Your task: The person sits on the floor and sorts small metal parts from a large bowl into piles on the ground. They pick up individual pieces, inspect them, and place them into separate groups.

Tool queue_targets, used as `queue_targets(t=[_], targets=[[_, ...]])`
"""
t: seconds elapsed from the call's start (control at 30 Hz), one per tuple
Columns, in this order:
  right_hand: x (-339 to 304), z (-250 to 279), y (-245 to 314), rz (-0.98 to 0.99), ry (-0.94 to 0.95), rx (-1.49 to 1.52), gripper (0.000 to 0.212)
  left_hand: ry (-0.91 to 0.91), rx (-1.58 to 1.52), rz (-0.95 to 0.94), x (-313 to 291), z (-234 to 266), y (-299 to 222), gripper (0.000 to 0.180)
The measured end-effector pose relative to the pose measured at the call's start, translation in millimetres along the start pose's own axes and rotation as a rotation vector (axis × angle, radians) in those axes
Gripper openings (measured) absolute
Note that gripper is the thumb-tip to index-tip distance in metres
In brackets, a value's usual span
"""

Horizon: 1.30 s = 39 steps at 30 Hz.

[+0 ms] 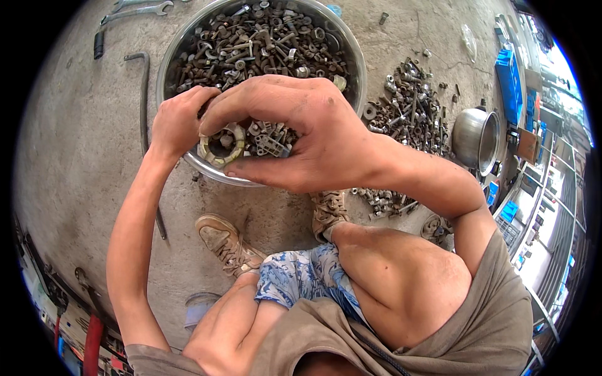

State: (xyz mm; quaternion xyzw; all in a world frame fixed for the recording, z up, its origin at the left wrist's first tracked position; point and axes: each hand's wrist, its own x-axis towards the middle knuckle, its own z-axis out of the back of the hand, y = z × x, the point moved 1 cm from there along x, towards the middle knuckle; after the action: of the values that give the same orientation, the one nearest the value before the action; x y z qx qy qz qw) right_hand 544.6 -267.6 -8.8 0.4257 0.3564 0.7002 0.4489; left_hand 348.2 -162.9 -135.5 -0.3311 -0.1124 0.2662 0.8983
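Over a metal bowl (359,69) heaped with rusty bolts and nuts (269,47), both my hands are close together. My right hand (301,128) curves around a pale yellowish ring with a notched-looking edge (238,149), its fingers at the ring's upper edge and its thumb at the lower edge. Beside it, my left hand (179,122) is curled in, its fingertips tucked near the right fingers and partly hidden. What the left fingers grip, if anything, cannot be made out. Grey metal fittings (269,141) show through the gap in my right hand.
A loose pile of bolts and nuts (411,109) spreads right of the bowl, near a small steel pot (476,139) on its side. A bent metal bar (145,100), a wrench (139,12) and a dark socket (98,45) lie left. A blue bin (509,84) stands far right.
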Motion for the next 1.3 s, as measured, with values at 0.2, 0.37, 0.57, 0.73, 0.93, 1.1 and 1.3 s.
queue_targets(t=[0.2,0.37,0.57,0.73,0.93,1.1,1.3], targets=[[1,1,0,-0.077,-0.009,0.102,0.046,0.026,-0.095,0.064,-3,-2,2,0.026],[0,-2,-4,-0.091,-0.081,0.194,0.049,0.021,-0.086,0.056,-5,-7,7,0.025],[-1,-3,5,-0.257,-0.084,0.517,0.047,-0.022,-0.176,0.065,-6,-12,6,0.024],[0,-6,9,-0.604,-0.150,1.048,0.041,-0.036,0.002,0.072,-2,-3,-5,0.018],[-6,-14,8,-0.801,-0.150,0.999,0.051,-0.069,0.037,0.066,-2,-2,-6,0.017],[-13,-19,9,-0.810,-0.125,1.143,0.044,-0.061,0.049,0.064,-2,-6,-2,0.019],[-17,-24,10,-0.710,-0.015,1.357,0.042,0.002,-0.100,0.084,-3,-1,-6,0.026]])
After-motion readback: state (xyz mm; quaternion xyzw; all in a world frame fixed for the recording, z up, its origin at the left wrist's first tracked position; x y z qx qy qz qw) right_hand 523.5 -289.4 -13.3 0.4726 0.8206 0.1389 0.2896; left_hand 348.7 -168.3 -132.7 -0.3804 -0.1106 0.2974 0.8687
